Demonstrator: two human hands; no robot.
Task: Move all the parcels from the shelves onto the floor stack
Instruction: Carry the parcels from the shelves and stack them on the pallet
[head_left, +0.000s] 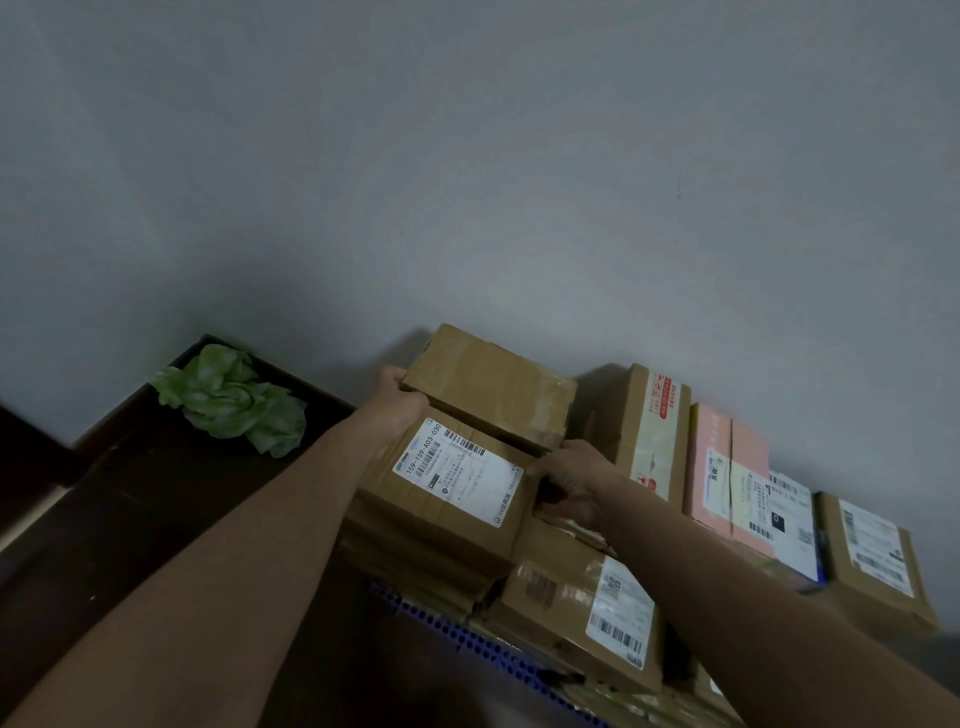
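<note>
A brown cardboard parcel (457, 483) with a white shipping label lies on top of a stack of parcels by the wall. My left hand (397, 402) grips its far left corner, and my right hand (566, 480) holds its right edge with curled fingers. A plain taped brown parcel (493, 387) sits just behind it, against the wall. Below and to the right lies another labelled brown parcel (582, 605).
More parcels stand along the wall to the right: an upright brown box (652, 431), a pink one (727, 467), a white-labelled one (792, 525) and a brown one (872, 556). A blue perforated pallet (467, 636) lies under the stack. A crumpled green cloth (234, 400) lies on dark wood at left.
</note>
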